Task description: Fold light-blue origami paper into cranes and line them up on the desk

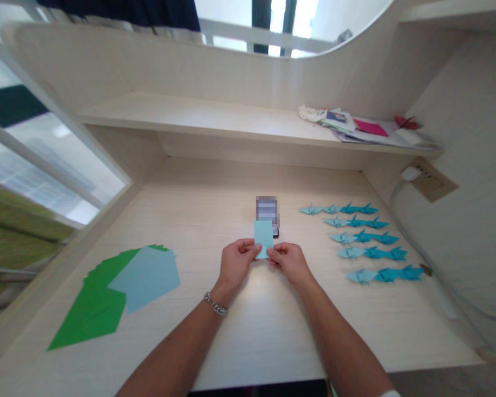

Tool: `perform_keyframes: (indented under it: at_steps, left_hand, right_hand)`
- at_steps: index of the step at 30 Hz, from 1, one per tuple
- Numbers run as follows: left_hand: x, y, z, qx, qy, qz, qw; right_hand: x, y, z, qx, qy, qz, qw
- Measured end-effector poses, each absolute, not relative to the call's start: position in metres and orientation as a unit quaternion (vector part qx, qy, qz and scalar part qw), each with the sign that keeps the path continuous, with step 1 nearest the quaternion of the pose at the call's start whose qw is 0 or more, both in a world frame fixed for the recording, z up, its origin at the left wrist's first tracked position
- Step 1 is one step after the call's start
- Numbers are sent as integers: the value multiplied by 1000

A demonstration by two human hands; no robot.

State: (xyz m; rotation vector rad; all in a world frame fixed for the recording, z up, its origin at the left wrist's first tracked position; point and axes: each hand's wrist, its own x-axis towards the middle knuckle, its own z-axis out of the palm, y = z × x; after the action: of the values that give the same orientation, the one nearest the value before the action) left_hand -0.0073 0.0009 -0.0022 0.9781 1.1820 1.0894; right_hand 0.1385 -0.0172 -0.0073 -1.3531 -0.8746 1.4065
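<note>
A small light-blue sheet of paper (pixel 263 234), apparently folded into a rectangle, is held upright between both hands. My left hand (pixel 236 262) pinches its lower left corner, thumb on the front. At the lower right corner, my right hand (pixel 290 262) pinches it the same way. Just behind the paper lies a phone (pixel 267 208), its screen pixelated and its lower part partly covered by the sheet. Rows of folded blue paper cranes (pixel 372 252) stand on the desk to the right, paler ones at the left of each row.
Fanned green paper sheets (pixel 91 309) and light-blue sheets (pixel 149 278) lie on the desk at left. A shelf (pixel 215 118) crosses the back, with papers (pixel 347 122) at its right. A white cable runs from a wall socket (pixel 432 179) down the right side.
</note>
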Motion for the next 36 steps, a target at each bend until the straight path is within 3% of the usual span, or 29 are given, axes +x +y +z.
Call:
perform_keyframes:
  at_steps: [9, 21, 29, 33, 36]
  left_hand:
    - [-6, -4, 0, 393, 412, 453, 686]
    - [-17, 9, 0, 342, 490, 516, 614]
    - [-28, 21, 3, 294, 486, 583, 581]
    - [-26, 15, 7, 360, 459, 522, 622]
    - [-23, 9, 8, 462, 480, 452, 593]
  right_hand:
    - [142, -22, 1, -550, -399, 605, 415]
    - [144, -27, 3, -530, -457, 631, 335]
    - [149, -28, 6, -530, -455, 636, 327]
    - [151, -28, 10, -540, -443, 629, 341]
    - [154, -28, 9, -540, -447, 627, 340]
